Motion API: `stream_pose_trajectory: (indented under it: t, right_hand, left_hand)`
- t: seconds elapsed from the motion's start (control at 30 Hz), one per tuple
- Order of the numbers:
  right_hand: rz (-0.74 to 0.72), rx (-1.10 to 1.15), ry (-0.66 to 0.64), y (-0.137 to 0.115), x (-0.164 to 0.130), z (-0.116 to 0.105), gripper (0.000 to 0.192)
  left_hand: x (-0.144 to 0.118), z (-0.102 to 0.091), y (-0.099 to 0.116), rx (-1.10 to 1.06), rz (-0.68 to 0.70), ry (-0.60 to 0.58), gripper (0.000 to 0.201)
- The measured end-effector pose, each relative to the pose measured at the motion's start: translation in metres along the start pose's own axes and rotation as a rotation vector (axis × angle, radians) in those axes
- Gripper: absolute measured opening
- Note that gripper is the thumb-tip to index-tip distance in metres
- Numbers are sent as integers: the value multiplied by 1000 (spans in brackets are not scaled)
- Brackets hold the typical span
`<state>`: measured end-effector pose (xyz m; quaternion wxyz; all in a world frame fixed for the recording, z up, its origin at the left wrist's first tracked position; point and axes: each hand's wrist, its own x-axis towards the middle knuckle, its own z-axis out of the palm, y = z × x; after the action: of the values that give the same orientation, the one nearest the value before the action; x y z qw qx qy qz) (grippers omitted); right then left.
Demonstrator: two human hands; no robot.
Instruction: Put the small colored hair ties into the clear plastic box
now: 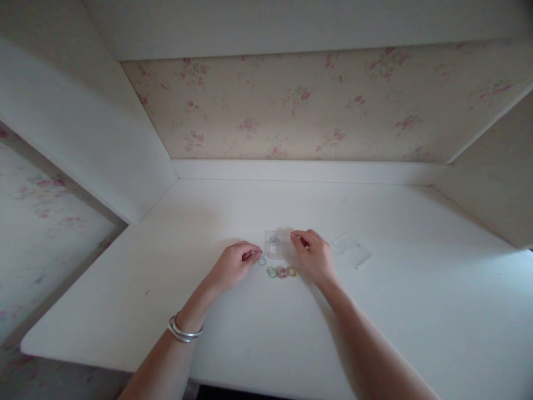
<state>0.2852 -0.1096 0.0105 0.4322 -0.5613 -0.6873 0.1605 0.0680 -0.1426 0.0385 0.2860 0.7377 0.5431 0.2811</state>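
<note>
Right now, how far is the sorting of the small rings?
Three rings, green, pink and yellow, already lie side by side on the white table. In hand: the left hand is at a bluish ring, and the right hand is beside a small clear box. Something small sits in that box; I cannot tell what.

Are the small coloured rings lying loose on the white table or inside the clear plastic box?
Loose: small coloured rings lie in a row on the white table.

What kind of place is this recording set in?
Probably a home room: floral wallpaper backs a built-in white desk, where both hands work over small coloured rings and a clear little box.
</note>
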Motion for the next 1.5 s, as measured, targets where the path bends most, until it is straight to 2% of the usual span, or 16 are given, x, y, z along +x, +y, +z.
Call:
stream_pose_trajectory:
  t: [0.13, 0.3, 0.4, 0.5, 0.57, 0.7, 0.8, 0.9, 1.2, 1.5]
  right_hand:
    - [-19, -20, -7, -3, -1, -2, 29]
    - [54, 46, 51, 2, 2, -4, 33]
    - [70, 78, 69, 7, 4, -5, 32]
    - [65, 49, 50, 8, 4, -6, 32]
    - [17, -5, 20, 5, 3, -8, 30]
    - [-202, -135, -68, -17, -6, -14, 24]
    - [-371, -197, -213, -37, -16, -13, 22]
    - [-476, -258, -323, -48, -23, -8, 21]
    - [-508, -349, -436, -54, -17, 11, 16]
    - [-464, -480, -462, -63, -20, 15, 18]
  left_hand:
    - [6, 2, 3, 12, -12, 70, 28]
    - [29, 10, 9, 56, 10, 116, 30]
    - [45, 17, 12, 91, 44, 122, 28]
    - [51, 21, 13, 85, 58, 82, 28]
    - [47, 20, 13, 57, 51, 77, 29]
    - [24, 10, 7, 10, -35, 175, 31]
    - [7, 2, -1, 14, -132, 254, 30]
    - [-2, 0, -4, 35, -138, 280, 29]
    - [-6, 4, 5, 51, -54, 234, 27]
    - [-9, 6, 5, 37, 41, 220, 24]
